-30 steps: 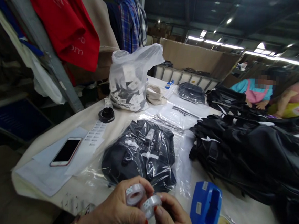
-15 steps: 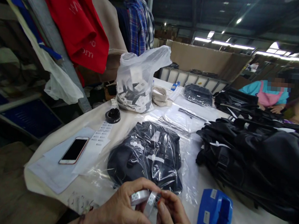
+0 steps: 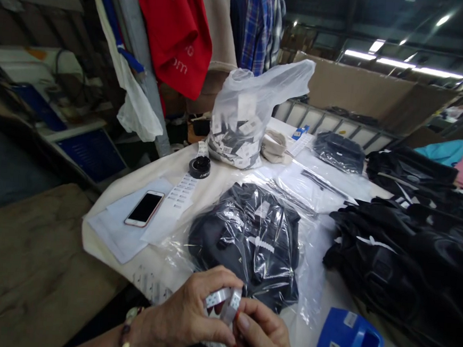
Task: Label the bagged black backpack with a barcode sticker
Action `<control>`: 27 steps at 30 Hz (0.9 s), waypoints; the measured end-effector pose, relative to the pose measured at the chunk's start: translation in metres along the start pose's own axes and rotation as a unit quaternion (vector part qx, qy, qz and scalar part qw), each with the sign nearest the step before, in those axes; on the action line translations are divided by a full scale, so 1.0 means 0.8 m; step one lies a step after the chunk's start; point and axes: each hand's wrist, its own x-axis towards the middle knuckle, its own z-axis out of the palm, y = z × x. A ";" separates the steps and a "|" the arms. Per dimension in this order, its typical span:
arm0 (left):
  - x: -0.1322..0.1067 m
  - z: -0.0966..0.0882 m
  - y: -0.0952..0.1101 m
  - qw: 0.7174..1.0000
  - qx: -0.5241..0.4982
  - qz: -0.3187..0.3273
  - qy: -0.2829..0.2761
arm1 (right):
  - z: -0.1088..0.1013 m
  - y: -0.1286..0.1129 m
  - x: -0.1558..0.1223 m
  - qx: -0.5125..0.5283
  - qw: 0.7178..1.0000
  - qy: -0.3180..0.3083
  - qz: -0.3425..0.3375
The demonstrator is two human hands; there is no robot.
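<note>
My left hand is closed on a small white sticker roll with tiny dark print, its band looping between thumb and forefinger. A second white curve shows beside it; whether it belongs to the same roll I cannot tell. The fingertips of my right hand pinch at the roll's right edge; what exactly lies between them is hidden. Just beyond both hands, a black bag-like article lies in clear plastic wrapping, with white strips on it. A blue plastic holder stands to the right of my right hand.
On the left of the table lie a phone, a label sheet and a black tape roll. Behind stands a translucent bag of tags. Black bags are heaped at right, near a co-worker's blue sleeve.
The view has turned left, so the table's things sit further right and the co-worker is mostly out of frame. Both hands stay at the roll, with the right fingertips slightly lower on it.
</note>
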 end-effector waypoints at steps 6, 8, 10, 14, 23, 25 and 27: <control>-0.010 -0.002 -0.005 1.000 0.015 0.002 0.020 | -0.008 0.013 0.010 0.006 0.997 -0.078 -0.001; -0.011 -0.003 -0.007 1.000 0.017 0.008 0.016 | -0.012 0.018 0.012 0.012 0.996 -0.087 0.000; -0.012 -0.003 -0.008 1.000 0.019 0.010 0.009 | -0.015 0.022 0.014 0.011 0.996 -0.092 -0.001; -0.011 -0.003 -0.007 1.000 0.019 0.003 -0.003 | -0.020 0.029 0.015 0.012 0.994 -0.111 -0.005; -0.009 -0.007 -0.011 0.999 0.025 -0.014 -0.022 | -0.023 0.030 0.015 0.039 0.993 -0.115 0.004; -0.008 -0.007 -0.013 0.999 0.027 -0.013 -0.024 | -0.024 0.030 0.016 0.042 0.993 -0.112 0.002; -0.008 -0.008 -0.012 0.999 0.027 -0.012 -0.022 | -0.025 0.031 0.017 0.043 0.993 -0.106 0.000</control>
